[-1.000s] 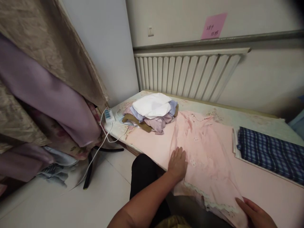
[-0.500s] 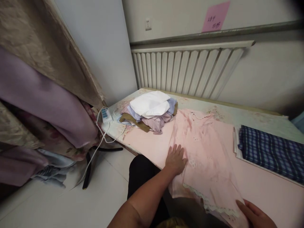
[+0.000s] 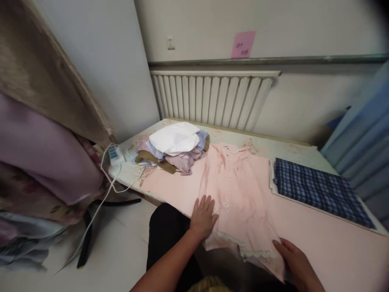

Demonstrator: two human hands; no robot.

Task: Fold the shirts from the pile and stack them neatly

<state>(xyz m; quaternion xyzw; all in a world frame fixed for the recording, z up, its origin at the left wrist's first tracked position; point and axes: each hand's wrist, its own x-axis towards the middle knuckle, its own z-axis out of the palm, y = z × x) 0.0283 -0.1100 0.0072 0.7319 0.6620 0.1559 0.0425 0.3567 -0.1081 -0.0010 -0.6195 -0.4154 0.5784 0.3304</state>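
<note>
A pink blouse (image 3: pixel 240 190) with small embroidered cut-outs and a scalloped pale hem lies spread on the pink cloth that covers part of the table. Its collar points toward the wall, and its hem hangs past the table's near edge. My left hand (image 3: pixel 203 217) rests flat on the blouse's left side, fingers spread. At the lower right corner of the hem, my right hand (image 3: pixel 293 259) pinches the fabric between thumb and fingers. Some wrinkles run down the front of the blouse.
A heap of crumpled clothes (image 3: pixel 174 140), white on top, sits at the back left. To the right lies a folded blue plaid garment (image 3: pixel 319 190) on a white board. A power strip (image 3: pixel 115 154) with white cable is at the left corner. A radiator (image 3: pixel 212 97) stands behind.
The view has swung to the right, so everything sits further left and the blue curtain shows more. My left hand stays flat on the blouse; my right hand keeps hold of the hem corner.
</note>
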